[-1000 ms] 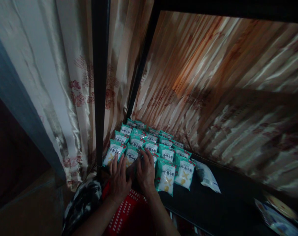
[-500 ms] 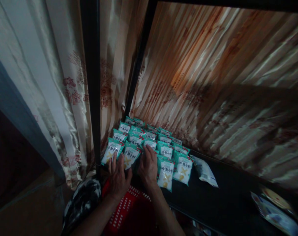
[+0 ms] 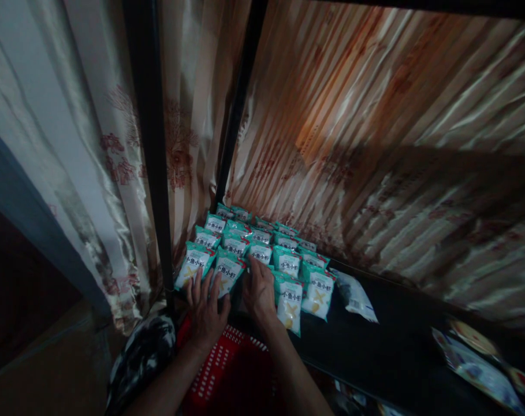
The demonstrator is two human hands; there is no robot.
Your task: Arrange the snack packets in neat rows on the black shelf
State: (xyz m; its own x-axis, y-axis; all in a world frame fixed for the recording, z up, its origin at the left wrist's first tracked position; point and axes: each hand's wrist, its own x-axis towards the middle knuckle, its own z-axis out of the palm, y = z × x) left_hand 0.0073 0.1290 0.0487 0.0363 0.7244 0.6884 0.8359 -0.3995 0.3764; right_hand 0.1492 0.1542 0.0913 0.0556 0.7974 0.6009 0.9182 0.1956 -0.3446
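Note:
Several white and teal snack bags (image 3: 230, 273) stand in close rows on a black shelf. My left hand (image 3: 207, 309) is open, its fingers spread over the lower fronts of the two leftmost front bags. To its right, my right hand (image 3: 261, 294) has its fingers bent and close together around a snack bag in the front row, most of which the hand covers. Just right of that hand is a front bag (image 3: 290, 303) leaning back, with another front bag (image 3: 318, 292) beside it.
Right of the rows, a white and dark packet (image 3: 356, 297) lies on the shelf (image 3: 375, 346). Other packages (image 3: 479, 367) lie farther right. A red perforated basket (image 3: 216, 361) is below my forearms. Dark posts (image 3: 147, 144) and patterned curtains (image 3: 331, 115) border the shelf.
The view has shifted slightly, so the bags appear a little farther left. Both hands keep nearly the same places on the front row.

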